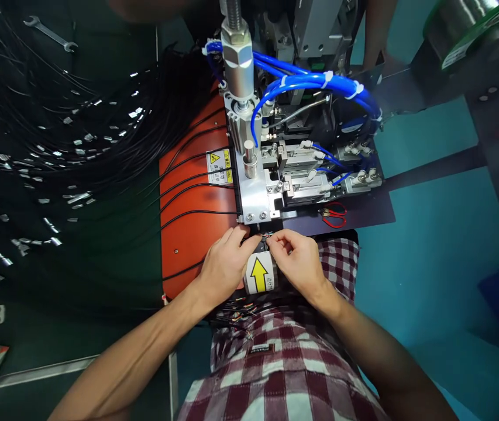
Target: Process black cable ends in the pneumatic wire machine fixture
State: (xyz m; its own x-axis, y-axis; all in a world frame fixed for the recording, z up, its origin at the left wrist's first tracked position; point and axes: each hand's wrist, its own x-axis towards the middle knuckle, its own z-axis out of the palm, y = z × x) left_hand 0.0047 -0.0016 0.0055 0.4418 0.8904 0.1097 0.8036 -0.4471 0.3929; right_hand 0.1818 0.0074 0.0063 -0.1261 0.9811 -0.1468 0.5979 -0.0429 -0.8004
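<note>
A black cable [183, 272] runs over the orange-red panel [196, 234] and under my left hand [227, 260]. My left fingers are closed on this cable, thumb and fingertips at a small black fixture [261, 247] on the machine's near end. Across from it, my right hand [299, 260] pinches thumb against forefinger on the thin wires [267, 236] at the cable's end. Those wires are tiny and partly covered by my fingertips. Below the fixture is a white label with a yellow arrow [258, 275].
Just ahead stands the machine's metal head [253, 193] with blue air hoses [319, 82]. Red-handled scissors [334, 215] lie right. Bundled black cables [113, 128] and a wrench [51, 34] lie left. A wire spool [468, 35] is upper right. Stripped cable ends [236, 310] hang by my lap.
</note>
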